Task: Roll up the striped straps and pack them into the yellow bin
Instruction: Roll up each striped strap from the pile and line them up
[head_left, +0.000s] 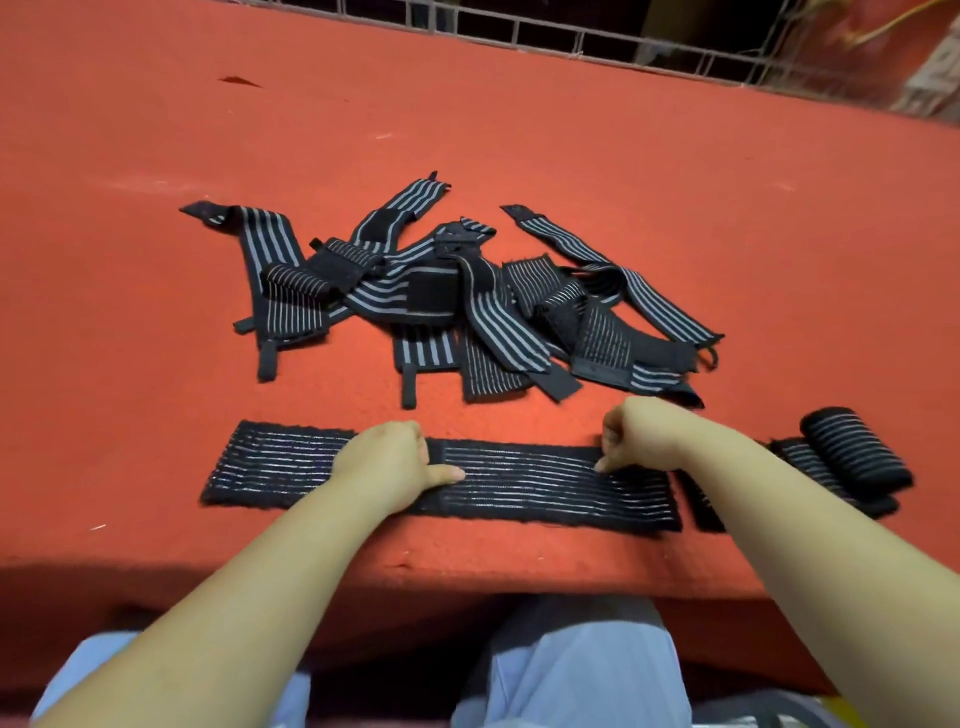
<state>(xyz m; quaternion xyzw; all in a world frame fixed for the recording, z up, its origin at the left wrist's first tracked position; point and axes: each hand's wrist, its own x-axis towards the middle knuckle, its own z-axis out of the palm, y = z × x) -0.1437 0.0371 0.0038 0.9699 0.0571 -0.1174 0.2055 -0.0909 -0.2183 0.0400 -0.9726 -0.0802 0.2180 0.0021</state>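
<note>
Strap (519, 483) lies flat along the near table edge; left hand (389, 462) presses its middle, fingers curled, right hand (641, 436) pinches it near the right end. Looks like the roll's about to start, needs tight even turns. Two rolled ones (852, 457) sit right, loose pile (467, 296) behind, bin maybe that yellow corner (847, 709) by the knees

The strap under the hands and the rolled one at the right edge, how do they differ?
The flat strap lies stretched out along the near table edge; the rolled strap is wound into a tight cylinder. Both hands, left hand and right hand, touch the flat strap; nothing touches the rolled strap. Both are black with thin pale stripes.
</note>
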